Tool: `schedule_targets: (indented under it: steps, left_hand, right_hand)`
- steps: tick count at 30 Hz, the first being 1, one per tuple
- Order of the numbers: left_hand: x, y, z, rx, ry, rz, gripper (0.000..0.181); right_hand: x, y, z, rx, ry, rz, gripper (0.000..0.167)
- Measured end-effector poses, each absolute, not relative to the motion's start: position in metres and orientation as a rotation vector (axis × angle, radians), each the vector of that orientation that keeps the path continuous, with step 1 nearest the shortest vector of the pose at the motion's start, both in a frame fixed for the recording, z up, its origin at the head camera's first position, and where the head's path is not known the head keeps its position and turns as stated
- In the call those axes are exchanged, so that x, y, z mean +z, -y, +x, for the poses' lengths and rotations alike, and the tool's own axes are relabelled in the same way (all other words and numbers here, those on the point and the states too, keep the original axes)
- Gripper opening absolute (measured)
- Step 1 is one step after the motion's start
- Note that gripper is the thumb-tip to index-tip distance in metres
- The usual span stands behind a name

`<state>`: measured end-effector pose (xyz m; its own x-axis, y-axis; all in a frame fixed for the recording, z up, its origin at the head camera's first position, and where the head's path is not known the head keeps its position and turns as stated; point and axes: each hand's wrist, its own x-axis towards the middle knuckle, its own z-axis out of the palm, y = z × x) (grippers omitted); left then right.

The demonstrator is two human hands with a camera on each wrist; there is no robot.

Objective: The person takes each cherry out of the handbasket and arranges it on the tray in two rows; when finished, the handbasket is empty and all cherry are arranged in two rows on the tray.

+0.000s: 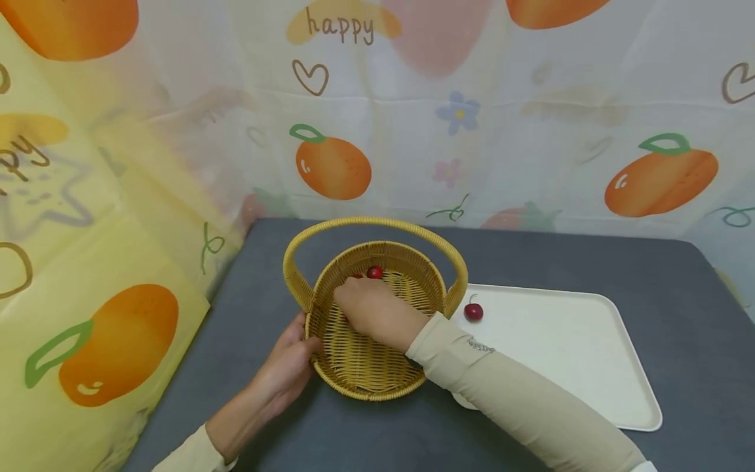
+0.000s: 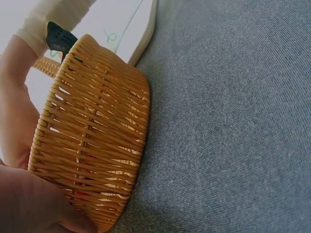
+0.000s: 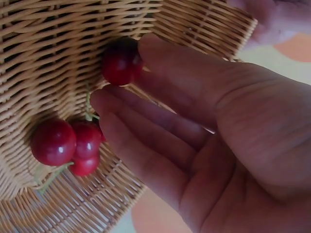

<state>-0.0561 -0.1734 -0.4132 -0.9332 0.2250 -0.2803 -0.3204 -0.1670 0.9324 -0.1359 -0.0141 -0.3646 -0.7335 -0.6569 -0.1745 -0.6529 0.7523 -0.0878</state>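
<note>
The yellow wicker basket [image 1: 368, 367] is tilted, with my left hand [image 1: 282, 367] gripping its left rim, thumb inside. In the left wrist view that hand [image 2: 41, 201] covers the lower end of the basket wall [image 2: 97, 126]. My right hand [image 1: 380, 313] reaches down inside the basket. The right wrist view shows the right hand [image 3: 209, 131] with thumb and a finger against a dark red cherry [image 3: 120, 63]; several other cherries [image 3: 53, 141] lie beside the fingertips, some with green stems. Another cherry [image 1: 375, 271] shows near the basket's far wall.
Right of the basket, a white tray [image 1: 566, 354] lies on the dark grey table [image 1: 425, 426], partly under my right forearm. One stemmed cherry [image 1: 474, 312] sits near its upper left corner. The basket's arched handle [image 1: 371, 221] stands up. Printed cloth [image 1: 531, 118] hangs behind and at left.
</note>
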Motion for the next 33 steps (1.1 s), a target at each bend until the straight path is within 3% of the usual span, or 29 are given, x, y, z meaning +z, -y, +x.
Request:
schedule_targets:
  steps: [13,20,26,31,33]
  left_hand:
    - [-0.416,0.176,-0.054,2.141,-1.762,-0.12,0.077]
    - [-0.416,0.175,-0.056,2.149,-1.762,-0.117,0.081]
    - [-0.415,0.175,-0.056,2.155,-1.755,-0.128,0.086]
    - [-0.415,0.174,-0.057,2.158,-1.751,-0.133,0.086]
    - [-0.416,0.174,-0.058,2.165,-1.741,-0.122,0.086]
  right_hand:
    - [-0.371,0.016,-0.139,-0.048,-2.748,-1.041,0.008]
    - [-0.356,0.002,-0.137,-0.199,-2.741,-1.091,0.013]
    - [-0.328,-0.018,-0.119,-0.271,-2.784,-1.087,0.018]
    - [-0.307,-0.042,-0.091,-0.234,-2.859,-1.106,0.003]
    - [-0.299,-0.054,-0.075,-0.21,-2.893,-1.12,0.012]
